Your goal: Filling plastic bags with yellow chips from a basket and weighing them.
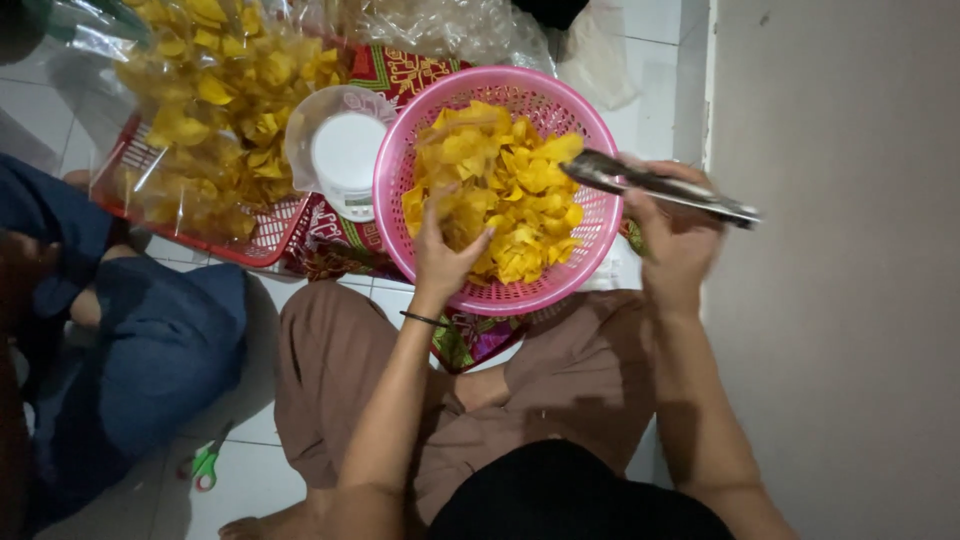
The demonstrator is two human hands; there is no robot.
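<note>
A round pink plastic basket [399, 160] full of yellow chips [520, 190] sits on the floor before my knees. My left hand [445, 250] reaches into the basket from its near rim, holding what looks like a clear plastic bag [455, 160] against the chips. My right hand [675, 235] is at the basket's right edge and grips metal tongs [660, 185], which point left over the chips.
A white kitchen scale [345, 150] under a clear cover stands left of the basket. A red crate [265, 235] holds bagged yellow chips [215, 100]. Another person in blue clothes [150, 340] sits at left. Green-handled scissors [206, 468] lie on the tiles. A wall [840, 300] runs along the right.
</note>
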